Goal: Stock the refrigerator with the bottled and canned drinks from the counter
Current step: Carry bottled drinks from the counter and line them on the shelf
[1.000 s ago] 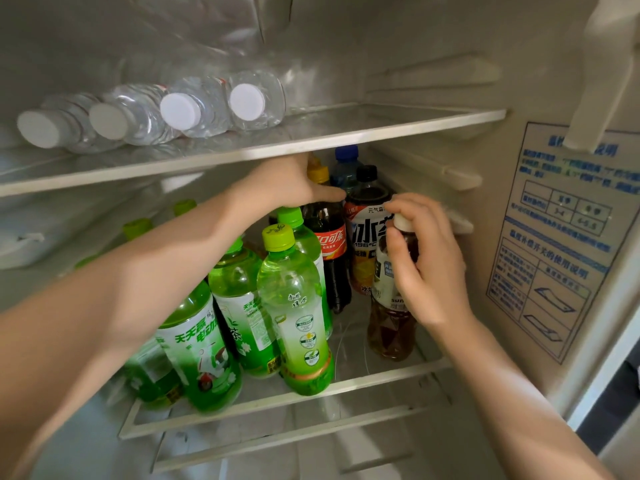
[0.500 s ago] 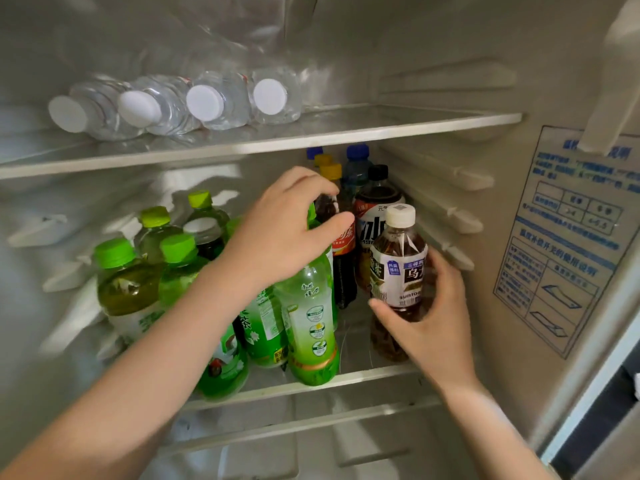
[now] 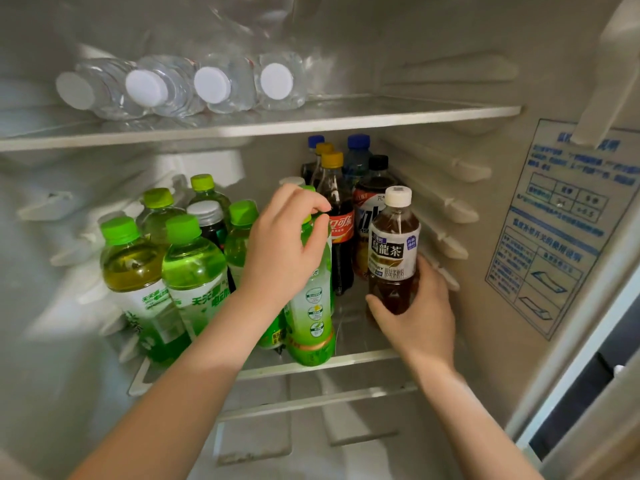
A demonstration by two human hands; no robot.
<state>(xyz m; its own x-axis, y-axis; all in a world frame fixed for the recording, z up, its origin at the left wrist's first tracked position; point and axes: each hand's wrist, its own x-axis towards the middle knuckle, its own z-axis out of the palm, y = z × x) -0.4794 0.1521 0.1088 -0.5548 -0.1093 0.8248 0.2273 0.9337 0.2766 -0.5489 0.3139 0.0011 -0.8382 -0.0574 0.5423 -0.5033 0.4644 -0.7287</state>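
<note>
**While the right hand grips the tea, the left caps a green bottle**

Where the brown tea bottle [image 3: 393,258] stands upright at the right front of the middle shelf [image 3: 363,357], the right hand [image 3: 419,320] wraps its lower half. The thumb lies across the front and the fingers [image 3: 429,271] curl round the back, hiding the base, so I cannot tell if it touches the glass. Just left, the left hand [image 3: 284,247] curls over the top of a green bottle [image 3: 311,306], fingertips pinched at its neck. Behind stand a cola [image 3: 337,223] and other dark bottles. More green bottles [image 3: 190,258] crowd the shelf's left side. Four water bottles [image 3: 214,84] lie on the shelf above. A blue sticker [image 3: 561,220] covers the right wall.
</note>
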